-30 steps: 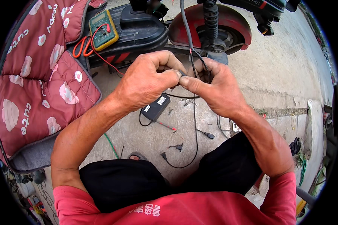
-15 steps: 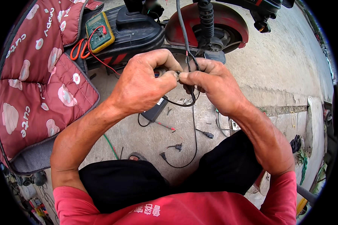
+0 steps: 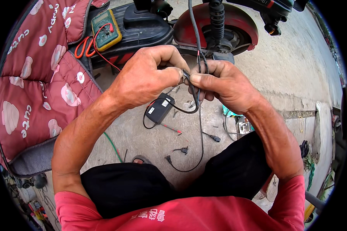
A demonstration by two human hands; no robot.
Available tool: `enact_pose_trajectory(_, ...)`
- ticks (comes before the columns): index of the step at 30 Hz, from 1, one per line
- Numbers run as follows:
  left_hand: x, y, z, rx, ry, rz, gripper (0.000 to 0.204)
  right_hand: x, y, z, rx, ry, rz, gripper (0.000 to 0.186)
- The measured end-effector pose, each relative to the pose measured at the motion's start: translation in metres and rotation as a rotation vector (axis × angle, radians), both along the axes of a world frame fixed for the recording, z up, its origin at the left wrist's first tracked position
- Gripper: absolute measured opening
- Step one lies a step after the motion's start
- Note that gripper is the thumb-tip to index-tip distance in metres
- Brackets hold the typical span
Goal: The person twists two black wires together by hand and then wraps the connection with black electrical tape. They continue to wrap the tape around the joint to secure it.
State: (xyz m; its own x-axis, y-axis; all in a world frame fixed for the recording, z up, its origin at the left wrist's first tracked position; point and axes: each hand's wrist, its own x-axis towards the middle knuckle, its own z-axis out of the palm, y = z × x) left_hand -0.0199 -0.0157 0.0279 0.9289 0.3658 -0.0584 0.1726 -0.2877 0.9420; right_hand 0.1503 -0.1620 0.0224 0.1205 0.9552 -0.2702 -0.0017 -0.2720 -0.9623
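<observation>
My left hand (image 3: 152,77) is closed, pinching a black cable (image 3: 196,100) between thumb and bent index finger. My right hand (image 3: 229,86) grips the same cable just beside it, thumb on top; the cable's tip is too small to make out. Thicker grey sheathed wiring (image 3: 193,21) hangs from the scooter and splits into dark wires passing my right fingers. On the concrete below lie a black power adapter (image 3: 160,109), a slim tool with a red tip (image 3: 172,129) and several loose plugs (image 3: 183,151).
The scooter's footboard (image 3: 140,29) holds a yellow-green multimeter (image 3: 107,32) with red leads; its rear wheel (image 3: 245,32) is behind my hands. A quilted maroon cover (image 3: 31,96) drapes at left. A concrete ledge (image 3: 318,134) with rope and dark scraps runs along the right.
Both hands have shifted slightly, the left one rising since half a second ago. More of the cable between my thumbs shows, and more of the adapter below is uncovered.
</observation>
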Motion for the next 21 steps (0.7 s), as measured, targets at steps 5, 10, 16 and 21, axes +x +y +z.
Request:
enact_pose_trajectory(5,0.001,-0.008,-0.008,-0.159,-0.06,0.021,0.029,-0.004,-0.001,0.003,-0.029,0.01,-0.089,0.025)
enact_pose_trajectory(10,0.006,-0.015,-0.018,-0.132,-0.051,0.04,0.032,-0.003,-0.003,-0.005,-0.029,0.135,-0.165,0.024)
enact_pose_trajectory(16,0.009,-0.016,-0.02,-0.435,-0.113,0.055,0.025,-0.008,-0.006,-0.005,0.073,-0.022,-0.202,0.026)
enact_pose_trajectory(21,0.007,-0.01,-0.027,-0.59,-0.145,-0.008,0.022,-0.012,-0.009,-0.004,0.149,-0.197,-0.201,0.028)
